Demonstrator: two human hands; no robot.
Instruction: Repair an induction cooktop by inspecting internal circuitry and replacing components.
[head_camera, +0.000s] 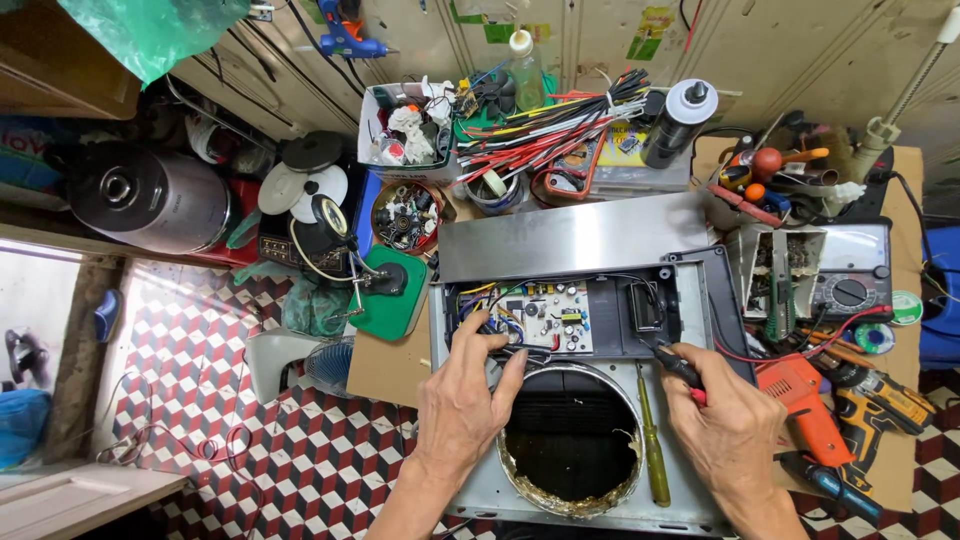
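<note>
Many tools (800, 410) crowding both hands

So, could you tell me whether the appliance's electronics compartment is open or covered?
Open: the circuit board lies exposed in the grey housing, with the left hand on its wires.

Head view, steeply down, close

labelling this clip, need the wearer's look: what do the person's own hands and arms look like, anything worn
Both the left hand and the right hand are bare: no gloves, and no rings, watch or bracelet show. The forearms are uncovered as far as the bottom edge of the picture, with no sleeve in view. Veins and knuckles stand out on the backs of the hands.
</note>
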